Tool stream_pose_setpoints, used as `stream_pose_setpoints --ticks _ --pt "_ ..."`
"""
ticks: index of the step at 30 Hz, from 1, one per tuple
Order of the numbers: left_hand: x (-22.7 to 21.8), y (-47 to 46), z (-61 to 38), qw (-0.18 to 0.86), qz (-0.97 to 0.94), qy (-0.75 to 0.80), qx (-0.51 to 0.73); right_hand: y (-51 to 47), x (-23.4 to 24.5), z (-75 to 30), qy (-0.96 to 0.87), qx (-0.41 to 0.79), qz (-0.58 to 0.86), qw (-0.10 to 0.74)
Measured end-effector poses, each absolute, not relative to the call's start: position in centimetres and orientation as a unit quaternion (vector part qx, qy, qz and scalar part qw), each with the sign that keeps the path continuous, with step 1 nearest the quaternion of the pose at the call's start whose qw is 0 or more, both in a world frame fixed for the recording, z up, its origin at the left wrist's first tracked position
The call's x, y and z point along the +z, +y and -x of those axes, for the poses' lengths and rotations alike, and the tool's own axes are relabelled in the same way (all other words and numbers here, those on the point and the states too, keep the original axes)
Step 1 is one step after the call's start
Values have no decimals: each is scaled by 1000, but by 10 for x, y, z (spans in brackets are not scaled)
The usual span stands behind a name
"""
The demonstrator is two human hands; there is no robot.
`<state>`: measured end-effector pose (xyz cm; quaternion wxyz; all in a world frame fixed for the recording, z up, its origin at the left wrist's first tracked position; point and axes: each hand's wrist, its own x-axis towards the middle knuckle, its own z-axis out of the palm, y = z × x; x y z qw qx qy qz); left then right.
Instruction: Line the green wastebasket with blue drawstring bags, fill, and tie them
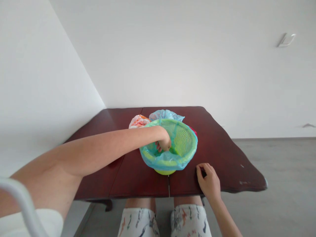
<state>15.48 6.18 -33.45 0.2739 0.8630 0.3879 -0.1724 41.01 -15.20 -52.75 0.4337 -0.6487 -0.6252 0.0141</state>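
A light-green plastic basket with holes in its wall stands on the table, and a thin blue plastic bag lines it and folds over its rim. My left hand reaches down inside the basket from the left. Its fingers are curled, and whatever they may grip is hidden. My right hand rests near the table's front edge, to the right of the basket. Thumb and fingertips come together there around a small gap, with nothing visible in them.
Behind the basket lie a crumpled blue plastic bag and a white-and-orange bag. Something red shows past the basket's right rim. The dark wooden table has a wavy edge and meets the white wall at the back.
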Motion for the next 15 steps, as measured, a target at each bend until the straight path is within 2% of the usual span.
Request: stream_pose_setpoints --ticks 6,8,9,11,12,15 --pt "-264 88 -139 320 -849 350 -231 -153 -532 -409 -643 -9 641 419" --pt "-237 100 -119 340 -864 333 -167 -153 -534 -409 -644 -12 646 410" --pt "-227 107 -105 338 -881 323 -70 -153 -535 -409 -644 -13 647 407" --pt "-222 119 -72 258 -893 353 107 -153 -536 -409 -646 -16 648 404" --pt "-226 123 -54 202 -886 392 145 -153 -537 -408 -648 -17 647 402" --pt "-260 130 -11 107 -841 522 98 -153 -536 -408 -652 -24 646 396"
